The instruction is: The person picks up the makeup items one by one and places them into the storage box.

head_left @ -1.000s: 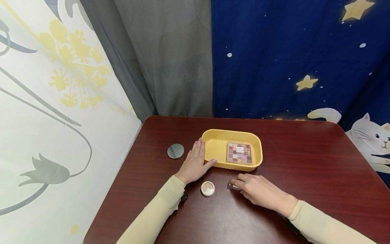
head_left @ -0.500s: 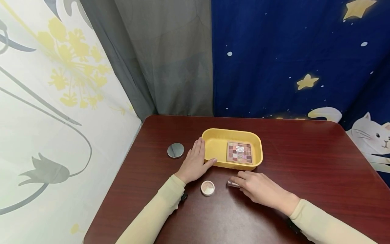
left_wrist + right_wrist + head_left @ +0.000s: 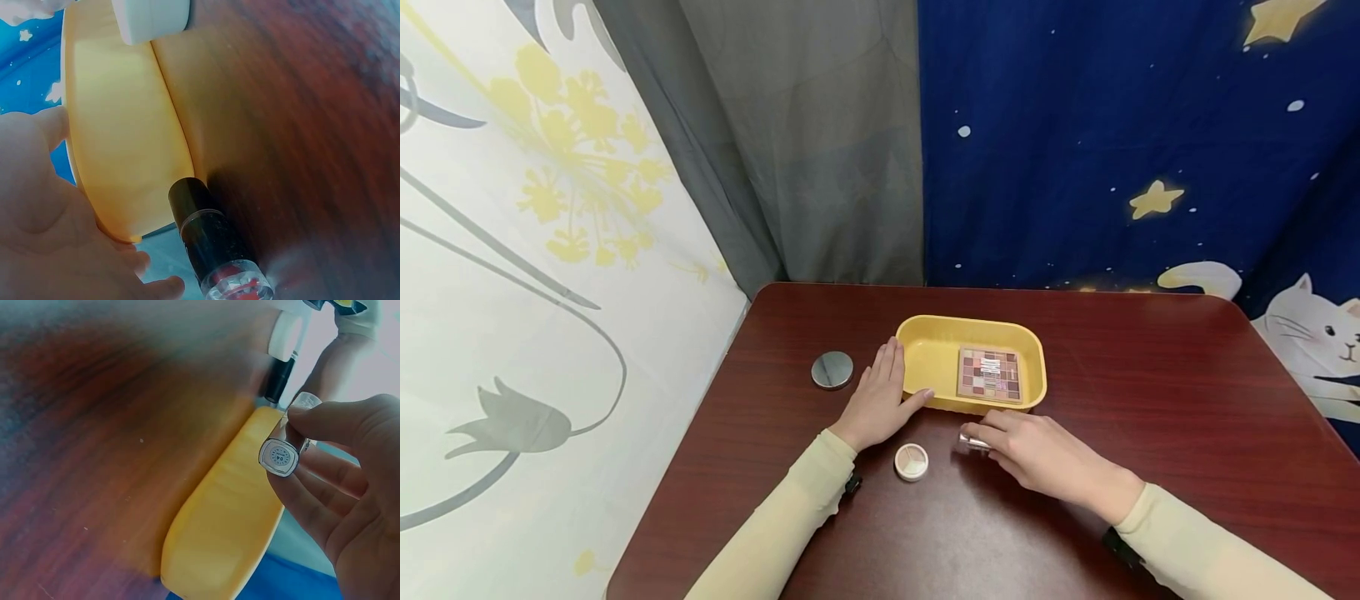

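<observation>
My right hand (image 3: 1037, 458) pinches a small lipstick (image 3: 279, 457) with thumb and fingers, just in front of the tray. Its label end, marked 04, faces the right wrist camera. A yellow tray (image 3: 942, 323) stands on the table with an eyeshadow palette (image 3: 989, 375) lying in its right half. With straight fingers, my left hand (image 3: 876, 404) rests against the tray's left end, thumb at the front rim. In the left wrist view, a black tube (image 3: 212, 240) with a clear end and red inside is close to that end. It cannot be seen in the head view.
A round concealer palette (image 3: 912, 462) lies between my hands, nearer the table's front. Left of the tray is a round mirror-like compact (image 3: 832, 370). The brown table (image 3: 1150, 375) ends at grey and blue curtains (image 3: 1045, 167), with a patterned white wall at left.
My right hand has lifted the lipstick a little and brought it forward, nearer the tray's front side. The left hand and tray have stayed in place.
</observation>
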Available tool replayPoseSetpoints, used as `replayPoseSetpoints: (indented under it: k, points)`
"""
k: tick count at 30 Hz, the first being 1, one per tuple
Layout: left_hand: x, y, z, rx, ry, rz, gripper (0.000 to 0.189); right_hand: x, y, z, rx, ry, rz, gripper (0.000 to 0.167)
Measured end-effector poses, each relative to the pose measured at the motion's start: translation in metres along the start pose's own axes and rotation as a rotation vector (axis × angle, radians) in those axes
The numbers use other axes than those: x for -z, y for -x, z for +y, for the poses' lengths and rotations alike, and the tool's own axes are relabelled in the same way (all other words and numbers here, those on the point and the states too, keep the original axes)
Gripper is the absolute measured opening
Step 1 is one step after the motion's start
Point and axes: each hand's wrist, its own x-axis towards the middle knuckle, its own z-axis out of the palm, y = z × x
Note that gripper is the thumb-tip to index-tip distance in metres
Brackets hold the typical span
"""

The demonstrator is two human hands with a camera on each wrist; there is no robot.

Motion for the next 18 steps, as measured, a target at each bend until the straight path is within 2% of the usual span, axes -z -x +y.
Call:
replayPoseSetpoints:
  k: [8,18]
  points:
    - [-0.001,0.000,-0.001,-0.004,0.002,0.007,0.096,0.010,-0.006,0.004,-0.001,-0.007,0.030,0.051]
    - [-0.001,-0.001,-0.001,-0.008,-0.018,0.002,0.097,0.023,-0.013,0.014,-0.059,-0.013,0.065,0.057]
